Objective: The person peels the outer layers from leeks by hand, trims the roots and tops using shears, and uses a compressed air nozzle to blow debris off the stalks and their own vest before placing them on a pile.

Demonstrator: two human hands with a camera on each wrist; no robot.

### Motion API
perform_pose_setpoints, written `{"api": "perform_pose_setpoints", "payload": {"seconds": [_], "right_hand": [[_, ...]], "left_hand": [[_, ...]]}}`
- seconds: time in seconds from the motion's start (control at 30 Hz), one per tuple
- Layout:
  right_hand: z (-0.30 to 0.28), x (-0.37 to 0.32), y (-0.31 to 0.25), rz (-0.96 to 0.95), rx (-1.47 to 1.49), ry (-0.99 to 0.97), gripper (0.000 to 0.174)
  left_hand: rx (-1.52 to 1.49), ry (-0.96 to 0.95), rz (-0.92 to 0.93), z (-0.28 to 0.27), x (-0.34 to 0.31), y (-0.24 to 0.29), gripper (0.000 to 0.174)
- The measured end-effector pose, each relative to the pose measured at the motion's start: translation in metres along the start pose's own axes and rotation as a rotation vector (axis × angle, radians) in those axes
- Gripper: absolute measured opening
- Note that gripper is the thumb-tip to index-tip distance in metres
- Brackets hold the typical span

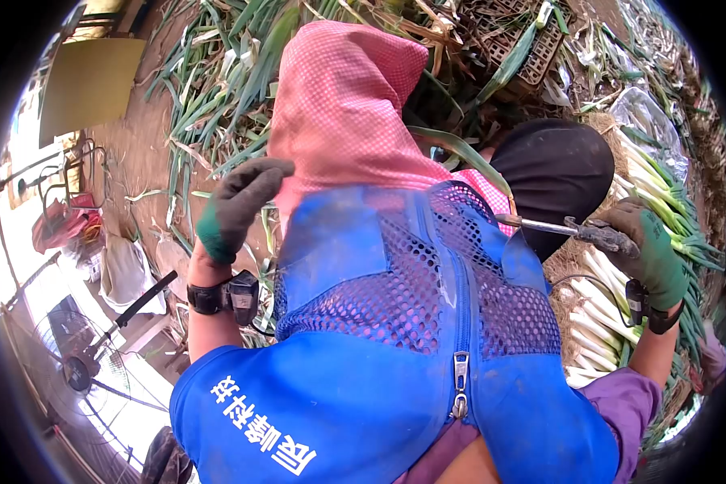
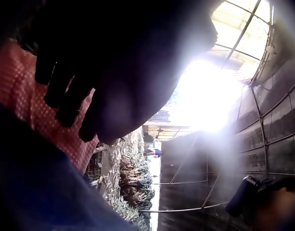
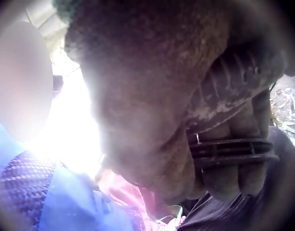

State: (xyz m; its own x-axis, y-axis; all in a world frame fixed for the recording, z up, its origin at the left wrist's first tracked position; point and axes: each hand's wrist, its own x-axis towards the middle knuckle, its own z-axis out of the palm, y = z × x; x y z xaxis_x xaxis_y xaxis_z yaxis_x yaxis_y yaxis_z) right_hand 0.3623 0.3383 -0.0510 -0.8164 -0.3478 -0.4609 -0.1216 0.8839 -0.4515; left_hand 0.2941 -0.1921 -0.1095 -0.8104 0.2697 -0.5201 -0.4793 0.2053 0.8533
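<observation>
My left hand [image 1: 246, 202], in a grey and green glove, is raised beside the pink checked cloth [image 1: 339, 105] over my lap. Its fingers are loosely bent and hold nothing; in the left wrist view this hand [image 2: 128, 72] is a dark silhouette. My gloved right hand [image 1: 649, 250] grips a blow gun [image 1: 540, 224], whose metal nozzle points in toward my body. Close up in the right wrist view, the fingers wrap the worn dark handle [image 3: 229, 86] and its lever. White-stalked green onions [image 1: 601, 315] lie under and beside that hand.
Loose onion leaves [image 1: 218, 97] cover the ground ahead. A brown plastic crate [image 1: 532, 60] stands at the far right, with a clear plastic bag [image 1: 653, 121] near the onions. My dark-trousered knee [image 1: 561, 165] sticks up. To the left are a fan [image 1: 77, 373] and a yellow board [image 1: 89, 89].
</observation>
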Motion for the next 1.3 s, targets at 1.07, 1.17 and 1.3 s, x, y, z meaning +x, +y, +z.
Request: {"api": "perform_pose_setpoints", "payload": {"seconds": [1.07,1.17,1.3], "right_hand": [[0.012,0.102,-0.048,-0.477,-0.142,-0.034,0.037],[0.003,0.102,-0.056,-0.496,-0.124,0.007,0.035],[-0.006,0.099,-0.055,-0.423,-0.170,0.031,0.032]], "left_hand": [[0.105,-0.394,-0.258,0.005,-0.041,0.023,0.032],[-0.043,-0.377,-0.166,-0.012,-0.048,0.015,0.038],[0.025,-0.357,0.011,-0.012,-0.054,0.018,0.039]]}}
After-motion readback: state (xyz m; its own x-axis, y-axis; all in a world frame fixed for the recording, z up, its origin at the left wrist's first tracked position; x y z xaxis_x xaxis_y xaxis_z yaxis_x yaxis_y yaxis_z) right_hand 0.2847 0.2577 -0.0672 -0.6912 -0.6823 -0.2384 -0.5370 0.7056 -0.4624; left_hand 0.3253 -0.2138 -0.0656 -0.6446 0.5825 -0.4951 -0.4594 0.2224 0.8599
